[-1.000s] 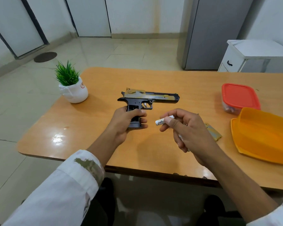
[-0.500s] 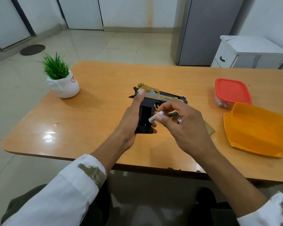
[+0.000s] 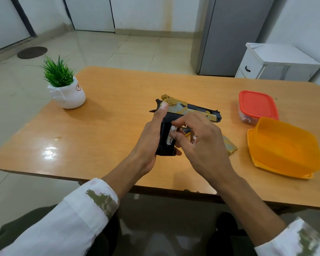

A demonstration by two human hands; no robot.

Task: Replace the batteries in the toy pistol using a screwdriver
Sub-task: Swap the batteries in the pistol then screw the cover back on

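Observation:
The black and gold toy pistol (image 3: 192,110) is held just above the middle of the wooden table (image 3: 109,111), barrel pointing right. My left hand (image 3: 151,137) grips its black handle from the left, thumb up along the rear. A white battery (image 3: 170,137) lies in the open compartment of the handle. My right hand (image 3: 199,143) presses on that battery with its fingertips. A gold cover piece (image 3: 229,146) lies on the table, partly hidden behind my right hand. A small yellow and black object peeks out under my right fingers; I cannot tell what it is.
A white pot with a green plant (image 3: 66,89) stands at the table's far left. At the right sit a red-lidded container (image 3: 256,106) and an open orange container (image 3: 284,150). Beyond the table are a white cabinet (image 3: 277,61) and a grey fridge (image 3: 227,34).
My right hand carried the battery from beside the pistol into the handle. My left hand lifted and turned the pistol, so the open handle faces me.

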